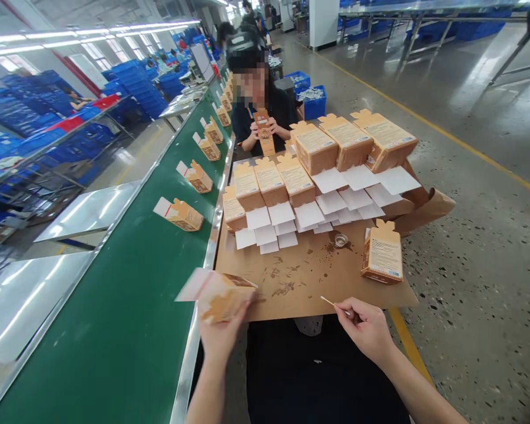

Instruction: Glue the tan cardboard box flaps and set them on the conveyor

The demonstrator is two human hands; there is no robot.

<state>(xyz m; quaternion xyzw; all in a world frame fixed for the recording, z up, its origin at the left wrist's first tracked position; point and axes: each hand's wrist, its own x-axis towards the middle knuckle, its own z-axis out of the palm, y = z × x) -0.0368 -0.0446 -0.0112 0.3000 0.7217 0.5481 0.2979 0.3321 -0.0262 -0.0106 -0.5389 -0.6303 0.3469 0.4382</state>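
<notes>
My left hand point(223, 330) is closed around a small orange-and-brown carton point(229, 297), blurred by motion, at the border of the green conveyor belt and the cardboard-covered table. The carton's white flap, with a red strip, sticks out to the left over the belt. Between the fingertips of my right hand point(366, 327) is a cotton swab point(329, 301), pointing left above the table's near edge. A small clear dish point(340, 240) sits among dark stains on the cardboard point(256, 300). Right of it stands another carton point(383, 253).
Stacked cartons point(313, 147) with white flaps cover the table's far side. Several cartons point(188, 215) stand in a row along the green belt point(128, 294). Across the table a co-worker point(265, 112) holds a carton. Blue bins point(313, 101) are on the floor behind.
</notes>
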